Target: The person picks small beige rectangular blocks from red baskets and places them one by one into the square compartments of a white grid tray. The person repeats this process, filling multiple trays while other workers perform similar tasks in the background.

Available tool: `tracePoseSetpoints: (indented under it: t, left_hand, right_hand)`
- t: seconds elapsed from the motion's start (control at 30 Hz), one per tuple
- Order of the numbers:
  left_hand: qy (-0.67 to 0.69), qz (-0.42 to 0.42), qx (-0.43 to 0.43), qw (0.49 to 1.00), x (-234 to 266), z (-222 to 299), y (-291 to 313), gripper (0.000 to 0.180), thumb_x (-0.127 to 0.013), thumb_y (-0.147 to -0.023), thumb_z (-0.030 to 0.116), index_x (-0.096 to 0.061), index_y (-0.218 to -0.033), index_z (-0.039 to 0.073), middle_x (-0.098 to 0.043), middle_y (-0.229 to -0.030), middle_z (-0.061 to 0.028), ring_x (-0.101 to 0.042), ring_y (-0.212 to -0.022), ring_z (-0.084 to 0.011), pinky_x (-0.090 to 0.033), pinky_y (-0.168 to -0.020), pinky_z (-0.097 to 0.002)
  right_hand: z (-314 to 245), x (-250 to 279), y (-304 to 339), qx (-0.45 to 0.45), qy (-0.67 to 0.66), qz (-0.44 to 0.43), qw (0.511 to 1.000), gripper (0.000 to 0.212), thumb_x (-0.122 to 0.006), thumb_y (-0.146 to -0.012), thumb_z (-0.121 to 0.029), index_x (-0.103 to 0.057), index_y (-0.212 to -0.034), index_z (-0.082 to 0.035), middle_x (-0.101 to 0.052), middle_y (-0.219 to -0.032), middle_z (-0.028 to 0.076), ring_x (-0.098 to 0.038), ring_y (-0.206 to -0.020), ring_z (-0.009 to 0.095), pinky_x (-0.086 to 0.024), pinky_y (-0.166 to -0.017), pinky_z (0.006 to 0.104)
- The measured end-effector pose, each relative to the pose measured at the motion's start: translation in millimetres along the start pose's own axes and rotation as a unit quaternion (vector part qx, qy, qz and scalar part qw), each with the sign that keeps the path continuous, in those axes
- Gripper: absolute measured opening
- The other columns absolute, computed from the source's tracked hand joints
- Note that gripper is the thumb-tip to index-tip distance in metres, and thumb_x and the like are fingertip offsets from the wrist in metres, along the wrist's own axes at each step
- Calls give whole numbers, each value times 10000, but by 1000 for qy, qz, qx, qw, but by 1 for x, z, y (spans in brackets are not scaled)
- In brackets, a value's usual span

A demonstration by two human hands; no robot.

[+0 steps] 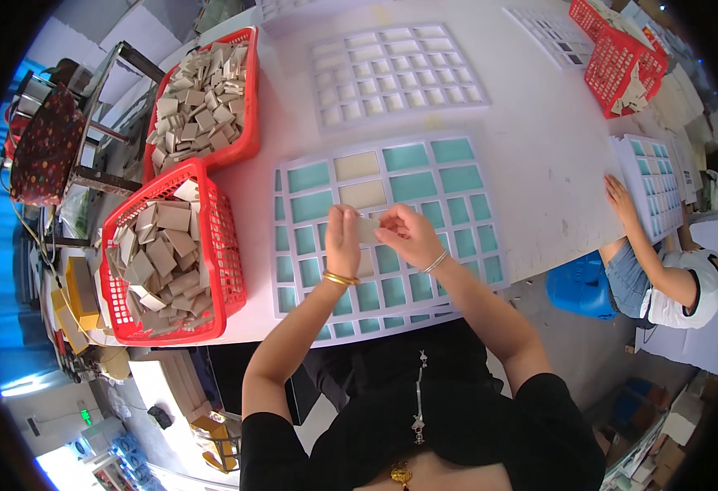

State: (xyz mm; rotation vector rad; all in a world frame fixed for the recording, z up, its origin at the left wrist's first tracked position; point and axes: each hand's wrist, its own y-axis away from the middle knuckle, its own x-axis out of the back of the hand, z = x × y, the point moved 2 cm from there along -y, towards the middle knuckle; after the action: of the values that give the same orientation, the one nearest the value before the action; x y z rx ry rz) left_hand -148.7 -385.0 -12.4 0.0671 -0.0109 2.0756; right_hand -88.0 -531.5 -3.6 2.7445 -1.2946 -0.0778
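My right hand (408,237) pinches a small beige tile (368,231) between thumb and fingers. My left hand (343,239), its fingers pressed together, grips the tile's other side; its thumb is partly hidden. Both hands are over a white compartment tray (381,290) with teal compartment floors. Larger beige tiles (358,165) fill two compartments in the tray's upper part. Just below my hands, another beige piece (365,263) shows in a compartment. At the table's front edge, part of a similar tray (371,335) sticks out from underneath.
Two red baskets (224,245) heaped with beige tiles stand at the left. A pale-filled tray (400,72) lies beyond mine. At the far right are more red baskets (621,69). A co-worker (670,282) sits at the right near another teal tray (653,184) and a blue stool (580,286).
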Motion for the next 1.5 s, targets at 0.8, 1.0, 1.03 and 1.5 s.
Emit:
tracePoseSetpoints:
  t: [0.8,1.0,1.03,1.5]
  left_hand:
    - [-376,120,-78,915,122,-30,86,261,-606,-807,66,-555,-1059,18,-610,-1041,-111,-564,-939,-252,-437,-820,-382]
    - [-417,76,-29,905,122,-26,80,291,-597,-815,84,-543,-1098,37,-625,-1010,-121,-582,-921,-280,-431,-817,-422]
    - [-424,73,-26,902,123,-27,78,300,-595,-820,80,-531,-1107,21,-630,-1032,-131,-595,-904,-279,-454,-812,-406]
    - [-373,25,-15,927,116,-14,75,431,-643,-833,170,-473,-1200,22,-630,-1123,-173,-632,-970,-282,-478,-832,-398]
  right_hand:
    - [22,-14,27,228,543,1,808,38,-666,-721,-117,-651,-722,-152,-527,-902,9,-514,-889,202,-363,-741,370]
    - [7,4,47,198,509,-9,838,177,-665,-749,-120,-668,-924,-141,-560,-1024,53,-531,-952,240,-375,-825,407]
    - [4,13,53,202,485,23,850,221,-652,-758,-121,-662,-978,-142,-570,-1049,63,-532,-991,252,-377,-849,413]
    - [103,146,142,-43,213,346,913,406,-615,-883,-247,-553,-1169,34,-567,-1105,182,-538,-1038,301,-409,-924,397]
